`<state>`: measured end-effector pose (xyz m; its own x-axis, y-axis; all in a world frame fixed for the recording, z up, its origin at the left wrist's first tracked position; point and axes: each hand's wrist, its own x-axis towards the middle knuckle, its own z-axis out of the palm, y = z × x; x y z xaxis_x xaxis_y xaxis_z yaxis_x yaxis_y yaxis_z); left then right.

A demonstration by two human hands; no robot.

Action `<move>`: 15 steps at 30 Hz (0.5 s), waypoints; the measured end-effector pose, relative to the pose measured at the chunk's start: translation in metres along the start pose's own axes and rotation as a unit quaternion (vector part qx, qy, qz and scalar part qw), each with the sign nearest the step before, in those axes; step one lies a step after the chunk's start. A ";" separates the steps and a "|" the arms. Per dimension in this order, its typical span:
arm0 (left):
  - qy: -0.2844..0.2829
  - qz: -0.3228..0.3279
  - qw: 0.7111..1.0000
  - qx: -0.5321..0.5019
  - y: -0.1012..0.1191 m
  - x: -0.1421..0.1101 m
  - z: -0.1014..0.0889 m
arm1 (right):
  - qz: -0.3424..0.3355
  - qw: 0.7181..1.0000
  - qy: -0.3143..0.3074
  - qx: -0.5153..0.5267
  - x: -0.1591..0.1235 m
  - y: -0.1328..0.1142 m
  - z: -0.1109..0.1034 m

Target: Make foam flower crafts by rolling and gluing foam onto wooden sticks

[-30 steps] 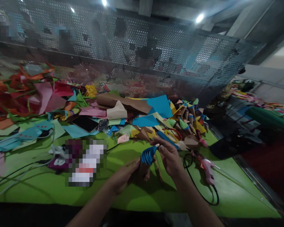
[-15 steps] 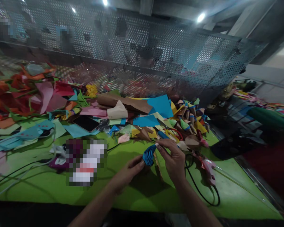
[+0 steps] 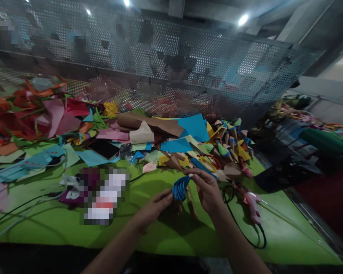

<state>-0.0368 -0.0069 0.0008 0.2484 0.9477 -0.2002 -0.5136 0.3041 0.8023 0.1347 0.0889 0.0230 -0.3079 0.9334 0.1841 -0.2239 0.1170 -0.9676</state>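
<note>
A small blue pleated paper piece (image 3: 180,189) is held up above the green tabletop, between both hands. My left hand (image 3: 162,202) is closed on its lower left side, thumb and fingers pinching the folds. At the upper right tip, my right hand (image 3: 207,188) pinches the piece, where a small whitish end shows by the fingertips. Under the hands, a thin brown strip (image 3: 192,203) lies on the table. To the right of my right hand rests a pink hot glue gun (image 3: 254,207) with a clear glue stick at its back and a black cord.
Coloured paper scraps (image 3: 48,114) heap along the back left. A dark phone (image 3: 103,148) lies among blue sheets (image 3: 193,127) and rolled brown paper. Small paper cones (image 3: 228,139) and red-handled scissors (image 3: 214,163) are at the back right. Behind stands a perforated metal screen (image 3: 160,57).
My right hand has shifted slightly right and down, and the tip of the blue piece now points a little farther right. My left hand stays almost in place.
</note>
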 end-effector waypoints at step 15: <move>0.019 0.004 0.999 0.045 -0.005 0.003 -0.006 | 0.045 0.998 -0.014 0.048 -0.003 -0.007 0.005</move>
<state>-0.0384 -0.0050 -0.0078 0.2131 0.9535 -0.2131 -0.4391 0.2883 0.8509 0.1321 0.0837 0.0302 -0.3554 0.9290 0.1030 -0.2814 -0.0012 -0.9596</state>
